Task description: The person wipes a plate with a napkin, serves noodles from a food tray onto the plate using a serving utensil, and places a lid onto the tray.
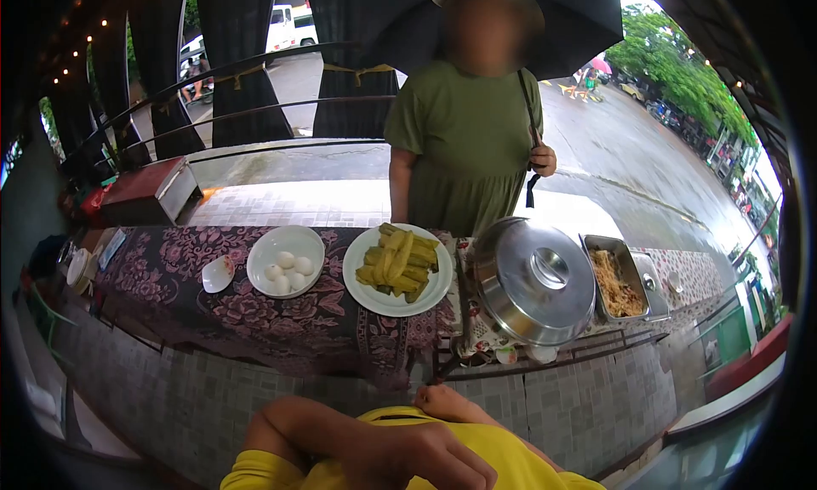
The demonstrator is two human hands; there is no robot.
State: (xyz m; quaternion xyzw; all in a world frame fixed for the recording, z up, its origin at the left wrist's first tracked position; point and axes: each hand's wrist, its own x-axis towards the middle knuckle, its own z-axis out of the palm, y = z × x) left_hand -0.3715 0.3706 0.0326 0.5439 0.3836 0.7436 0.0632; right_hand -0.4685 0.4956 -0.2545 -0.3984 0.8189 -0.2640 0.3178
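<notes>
My left hand [430, 458] is close to the camera at the bottom edge, in front of my yellow shirt. Its fingers bend downward and the tips are cut off, so anything in them is hidden. Just beyond it, my right hand [441, 400] lies by my waist with the fingers curled in; what they hold, if anything, does not show. Both hands are apart from the table. Nearest to them on the table is a white plate [362, 299] piled with yellow-green leaf-wrapped bundles [398, 260]. Left of it stands a white bowl [258, 250] with several white eggs [285, 270].
A large lidded metal pot [502, 273] stands right of the plate, beside a metal tray [644, 311] of noodle-like food [614, 282]. A small white bowl [219, 273] sits left on the flowered tablecloth [170, 269]. Across the table, a person in green [464, 124] holds a black umbrella [587, 14].
</notes>
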